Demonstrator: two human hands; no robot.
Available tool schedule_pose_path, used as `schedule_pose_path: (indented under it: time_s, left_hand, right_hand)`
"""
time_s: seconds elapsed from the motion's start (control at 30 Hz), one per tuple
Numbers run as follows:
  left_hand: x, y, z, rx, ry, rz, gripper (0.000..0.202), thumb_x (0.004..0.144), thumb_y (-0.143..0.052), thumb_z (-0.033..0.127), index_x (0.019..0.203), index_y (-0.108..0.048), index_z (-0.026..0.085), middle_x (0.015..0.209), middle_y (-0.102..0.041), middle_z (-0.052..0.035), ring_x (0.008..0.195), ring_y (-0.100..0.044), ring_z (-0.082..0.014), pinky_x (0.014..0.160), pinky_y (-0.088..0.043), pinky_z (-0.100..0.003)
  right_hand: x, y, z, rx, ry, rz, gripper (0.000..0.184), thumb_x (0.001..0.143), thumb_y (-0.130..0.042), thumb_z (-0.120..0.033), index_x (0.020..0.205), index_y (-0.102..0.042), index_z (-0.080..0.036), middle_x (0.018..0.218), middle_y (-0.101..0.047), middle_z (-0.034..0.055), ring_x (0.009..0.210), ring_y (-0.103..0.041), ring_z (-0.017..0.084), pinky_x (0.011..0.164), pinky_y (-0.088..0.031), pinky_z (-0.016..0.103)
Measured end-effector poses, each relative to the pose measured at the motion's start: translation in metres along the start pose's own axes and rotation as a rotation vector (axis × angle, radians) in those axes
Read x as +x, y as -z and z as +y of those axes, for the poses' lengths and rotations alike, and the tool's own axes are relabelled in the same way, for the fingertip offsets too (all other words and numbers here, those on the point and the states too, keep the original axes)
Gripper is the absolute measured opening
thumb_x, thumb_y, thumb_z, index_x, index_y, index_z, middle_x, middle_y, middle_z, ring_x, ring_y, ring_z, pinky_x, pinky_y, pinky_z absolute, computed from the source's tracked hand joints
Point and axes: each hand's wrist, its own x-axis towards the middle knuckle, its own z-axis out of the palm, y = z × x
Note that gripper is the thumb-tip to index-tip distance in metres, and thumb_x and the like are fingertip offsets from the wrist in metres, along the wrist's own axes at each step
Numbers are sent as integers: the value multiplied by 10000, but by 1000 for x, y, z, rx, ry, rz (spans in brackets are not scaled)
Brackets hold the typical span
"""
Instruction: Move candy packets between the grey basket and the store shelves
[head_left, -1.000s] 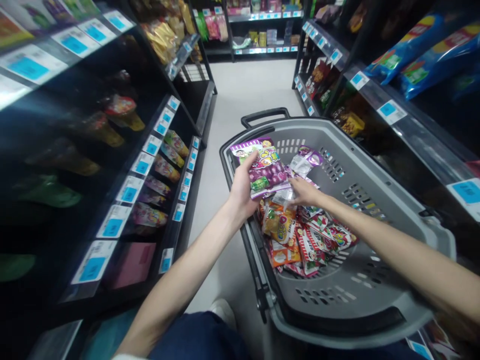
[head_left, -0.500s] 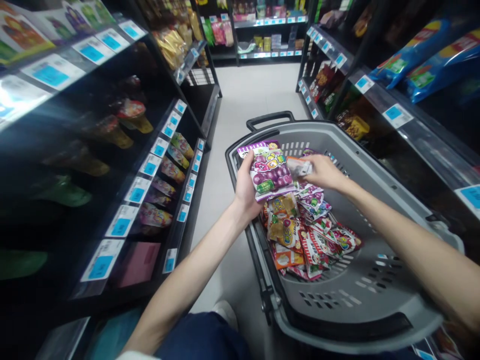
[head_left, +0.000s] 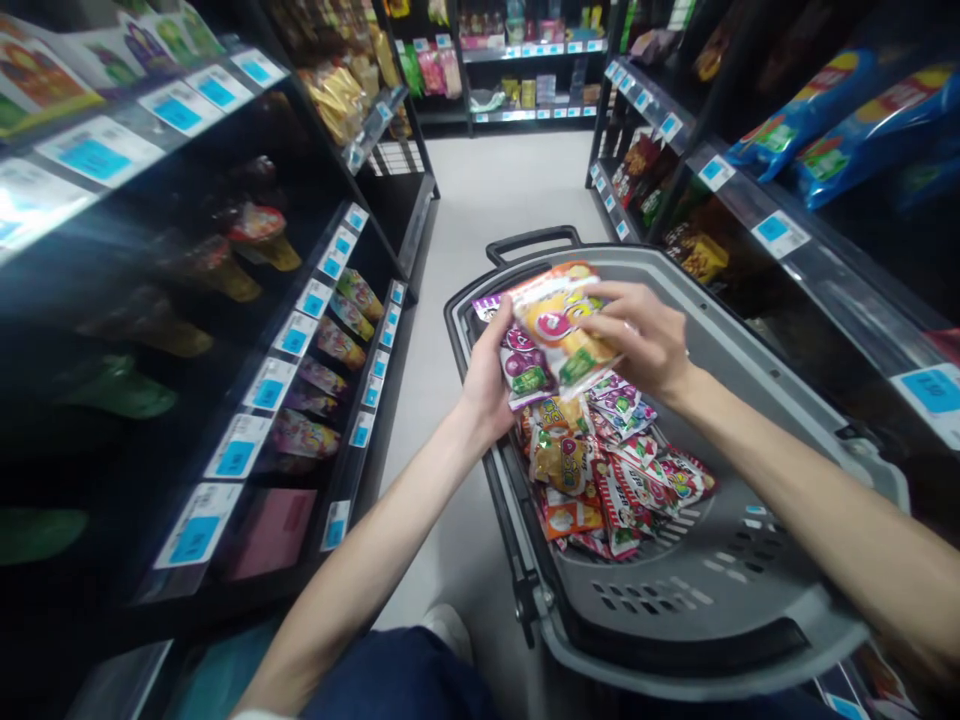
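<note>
My left hand (head_left: 489, 375) is closed on a purple candy bag (head_left: 523, 368) with grapes printed on it, above the far left part of the grey shopping basket (head_left: 757, 640). An orange candy bag (head_left: 566, 325) lies partly over the purple one, with my right hand (head_left: 637, 335) closed on its right side. My left thumb is at the orange bag's left edge. Beneath my hands, several small candy bags (head_left: 619, 490) in red, orange and purple wrappers lie piled in the basket.
A shelf with price labels (head_left: 268, 385) and cup-shaped packs (head_left: 262, 235) runs along the left. Blue snack bags (head_left: 862, 130) lie on the right shelf. The pale floor (head_left: 510, 185) leads to shelves at the back. The basket's black handle (head_left: 532, 240) stands at its far end.
The orange bag in my right hand has turned its printed front up and moved left over the purple bag. My left hand still holds the purple bag.
</note>
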Motion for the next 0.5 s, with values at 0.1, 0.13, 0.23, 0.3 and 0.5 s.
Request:
schedule_pose_path:
  time_s: [0.1,0.13,0.23,0.3,0.5]
  left_hand:
    - [-1,1,-1,5,24,-18,404,864,-729,338,1227,-673,169,1122,-739,-104,1170,-658,-327,1065,-513,-472]
    - [-2,1,-2,7,19,-21,412,850,-740,296,1231,-670,155,1111,-741,-110,1147,-671,-321,1061,-515,-469]
    - [-1,1,-3,7,-32,3,419,814,-737,200,1221,-670,125,1089,-744,-121,1106,-691,-305,1061,-512,-463]
    - [0,1,-3,7,-69,39,394,815,-723,200,1200,-680,128,1099,-743,-122,1125,-682,-305,1068,-504,-470]
    - [0,0,2,-10,-124,56,324,877,-646,296,1168,-701,163,1144,-734,-99,1221,-629,-317,1077,-492,-495]
  right_hand:
    - [5,-2,-11,53,179,-64,260,1023,-487,-170,1226,-592,-294,1059,-661,22,1296,-556,206,1019,-565,398]
    - [7,-2,-13,65,212,-75,310,1015,-491,-145,1275,-570,-292,1100,-657,29,1323,-533,208,1042,-556,400]
    - [10,0,-10,92,245,-122,497,977,-505,-99,1417,-464,-327,1265,-616,45,1361,-493,228,1100,-512,445]
    - [6,0,1,75,165,-128,599,947,-504,-91,1484,-384,-329,1395,-545,67,1366,-479,253,1123,-475,490]
    - [-47,-29,45,-33,-411,-370,506,923,-559,-289,1383,-467,-100,1297,-559,203,1214,-538,348,1041,-488,526]
